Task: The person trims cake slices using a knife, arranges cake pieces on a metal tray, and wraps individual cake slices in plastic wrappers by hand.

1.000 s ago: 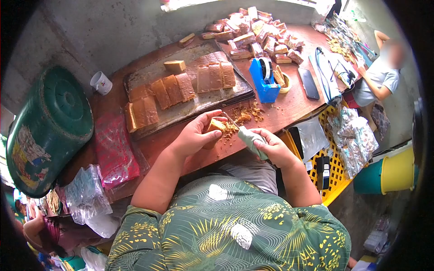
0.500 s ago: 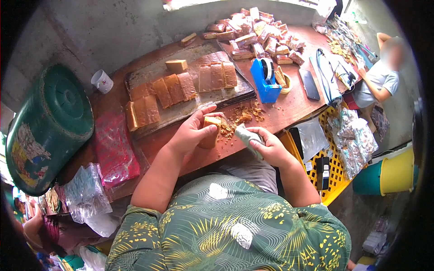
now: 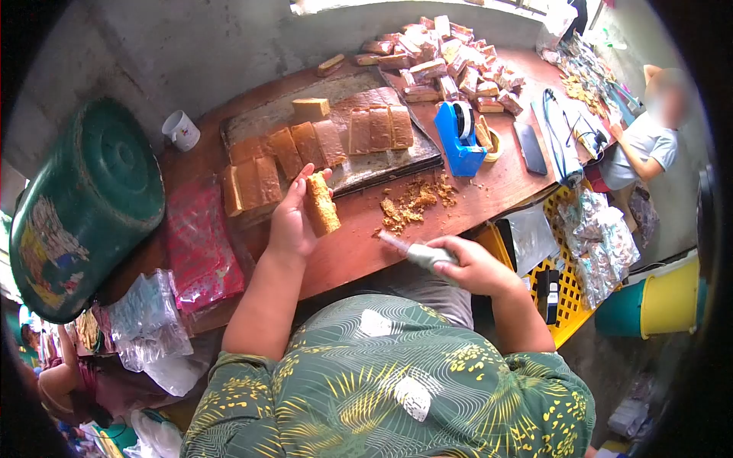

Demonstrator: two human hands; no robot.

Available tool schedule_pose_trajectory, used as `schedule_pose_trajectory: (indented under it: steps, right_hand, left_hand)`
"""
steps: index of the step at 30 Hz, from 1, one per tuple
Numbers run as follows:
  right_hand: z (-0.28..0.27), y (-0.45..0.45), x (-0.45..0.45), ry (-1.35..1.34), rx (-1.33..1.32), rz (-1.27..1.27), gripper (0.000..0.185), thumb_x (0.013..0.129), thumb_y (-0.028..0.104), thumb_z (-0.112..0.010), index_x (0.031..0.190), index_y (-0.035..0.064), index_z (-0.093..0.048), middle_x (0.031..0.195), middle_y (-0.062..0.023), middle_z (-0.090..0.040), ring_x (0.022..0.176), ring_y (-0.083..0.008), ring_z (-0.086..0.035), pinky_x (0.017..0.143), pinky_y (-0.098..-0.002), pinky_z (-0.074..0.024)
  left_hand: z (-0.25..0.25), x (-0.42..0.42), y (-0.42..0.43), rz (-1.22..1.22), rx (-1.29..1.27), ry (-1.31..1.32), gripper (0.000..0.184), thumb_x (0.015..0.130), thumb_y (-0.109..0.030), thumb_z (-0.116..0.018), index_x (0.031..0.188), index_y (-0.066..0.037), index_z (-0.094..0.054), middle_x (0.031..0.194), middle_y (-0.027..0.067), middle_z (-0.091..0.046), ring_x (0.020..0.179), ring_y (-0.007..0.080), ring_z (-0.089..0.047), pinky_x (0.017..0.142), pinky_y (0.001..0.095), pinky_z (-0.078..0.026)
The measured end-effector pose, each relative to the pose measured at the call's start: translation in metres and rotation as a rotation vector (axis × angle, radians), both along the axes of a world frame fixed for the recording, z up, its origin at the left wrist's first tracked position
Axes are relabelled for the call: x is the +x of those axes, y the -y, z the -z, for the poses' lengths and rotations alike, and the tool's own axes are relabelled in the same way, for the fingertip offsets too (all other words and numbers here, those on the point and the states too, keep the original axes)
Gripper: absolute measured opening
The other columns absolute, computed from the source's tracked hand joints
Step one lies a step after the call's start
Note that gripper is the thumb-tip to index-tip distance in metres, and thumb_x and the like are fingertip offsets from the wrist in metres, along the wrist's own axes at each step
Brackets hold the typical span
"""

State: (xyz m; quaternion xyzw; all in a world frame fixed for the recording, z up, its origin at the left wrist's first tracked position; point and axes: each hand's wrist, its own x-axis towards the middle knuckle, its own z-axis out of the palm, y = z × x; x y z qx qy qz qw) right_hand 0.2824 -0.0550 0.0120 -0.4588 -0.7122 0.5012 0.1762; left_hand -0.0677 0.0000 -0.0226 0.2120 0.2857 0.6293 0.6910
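My left hand holds a slice of cake up over the table's front edge, its yellow crumb side facing up. My right hand is closed around the pale, cloth-like handle of a knife; the short blade points left toward the table, apart from the slice. Cake crumbs and trimmings lie on the wood just beyond the blade. Behind my left hand, brown-topped cake slices stand in rows on a metal tray.
Wrapped cake pieces are heaped at the back. A blue tape dispenser, a phone and a mug are on the table. A green tub stands left, a yellow crate right. Another person sits at far right.
My left hand has moved left and up with the slice, turning its crumb side into view. The knife blade now shows, apart from the slice; my right hand has moved slightly right and down.
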Motion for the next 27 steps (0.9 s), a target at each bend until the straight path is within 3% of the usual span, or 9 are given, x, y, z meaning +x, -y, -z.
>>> schedule_pose_trajectory:
  steps: [5,6,9,10,14,21,23,25,27]
  right_hand:
    - [-0.019,-0.001,0.006,0.088,-0.058,-0.070,0.045,0.097,0.021,-0.071,0.136,0.0024,-0.060,0.124,-0.0183,-0.070,0.117,-0.0274,-0.066,0.103,-0.0384,-0.0497]
    - [-0.007,-0.001,0.009,0.163,0.073,-0.106,0.044,0.097,0.018,-0.071,0.137,0.0037,-0.059,0.120,-0.0081,-0.068,0.110,-0.0170,-0.063,0.099,-0.0336,-0.0501]
    - [-0.005,-0.005,0.031,-0.064,0.086,0.043,0.045,0.096,0.017,-0.073,0.138,0.0059,-0.059,0.120,-0.0064,-0.067,0.109,-0.0155,-0.062,0.095,-0.0325,-0.0516]
    - [-0.015,-0.006,0.039,-0.212,-0.087,0.251,0.047,0.096,0.016,-0.073,0.139,0.0067,-0.058,0.119,-0.0051,-0.066,0.103,-0.0127,-0.062,0.089,-0.0307,-0.0529]
    - [-0.010,-0.055,0.093,-0.241,0.353,0.708,0.043,0.099,0.011,-0.065,0.141,0.0030,-0.054,0.112,-0.0045,-0.067,0.078,-0.0061,-0.057,0.065,-0.0212,-0.0461]
    - [0.085,-0.188,0.182,0.670,0.908,0.610,0.058,0.092,0.026,-0.073,0.143,0.0024,-0.056,0.125,-0.0222,-0.068,0.113,-0.0362,-0.065,0.101,-0.0449,-0.0511]
    - [0.030,-0.155,0.121,0.942,0.925,0.534,0.060,0.089,0.025,-0.075,0.142,0.0033,-0.058,0.126,-0.0231,-0.067,0.115,-0.0394,-0.064,0.103,-0.0462,-0.0501]
    - [0.036,-0.153,0.081,0.604,1.288,0.591,0.057,0.086,0.019,-0.077,0.137,0.0010,-0.061,0.126,-0.0215,-0.067,0.115,-0.0401,-0.063,0.104,-0.0469,-0.0489]
    - [0.002,-0.095,-0.019,0.194,0.920,0.349,0.041,0.091,0.010,-0.072,0.130,-0.0004,-0.064,0.128,-0.0165,-0.067,0.122,-0.0323,-0.062,0.109,-0.0421,-0.0467]
  left_hand:
    - [0.012,-0.011,0.008,0.022,-0.002,0.115,0.042,0.111,-0.030,-0.045,0.149,-0.013,-0.045,0.149,0.0172,-0.055,0.103,0.0229,-0.068,0.087,0.0422,-0.060]
    - [0.019,-0.016,0.009,0.058,0.036,0.187,0.041,0.112,-0.030,-0.042,0.148,-0.012,-0.046,0.150,0.0175,-0.053,0.103,0.0241,-0.068,0.087,0.0428,-0.061]
    - [0.018,-0.025,0.022,0.059,0.046,0.184,0.044,0.112,-0.032,-0.043,0.151,-0.013,-0.047,0.145,0.0135,-0.058,0.101,0.0211,-0.068,0.084,0.0399,-0.060]
    - [0.021,-0.030,0.027,0.067,0.058,0.201,0.045,0.113,-0.033,-0.042,0.153,-0.012,-0.046,0.148,0.0139,-0.056,0.101,0.0210,-0.069,0.083,0.0391,-0.061]
    - [0.024,-0.043,0.049,0.071,0.052,0.215,0.044,0.113,-0.033,-0.041,0.152,-0.015,-0.048,0.149,0.0122,-0.056,0.101,0.0219,-0.070,0.084,0.0397,-0.059]
    - [0.022,-0.044,0.057,0.048,0.084,0.219,0.043,0.112,-0.034,-0.044,0.150,-0.016,-0.049,0.148,0.0108,-0.056,0.103,0.0246,-0.068,0.087,0.0421,-0.058]
    - [0.027,-0.048,0.058,0.039,0.099,0.264,0.041,0.111,-0.033,-0.044,0.149,-0.016,-0.050,0.147,0.0113,-0.056,0.103,0.0256,-0.068,0.088,0.0428,-0.059]
    - [0.028,-0.049,0.061,0.004,0.091,0.244,0.042,0.111,-0.033,-0.045,0.149,-0.016,-0.049,0.146,0.0118,-0.056,0.103,0.0262,-0.068,0.088,0.0427,-0.059]
    - [0.025,-0.046,0.061,-0.024,0.093,0.219,0.044,0.111,-0.033,-0.045,0.150,-0.015,-0.047,0.146,0.0131,-0.056,0.104,0.0265,-0.068,0.088,0.0422,-0.059]
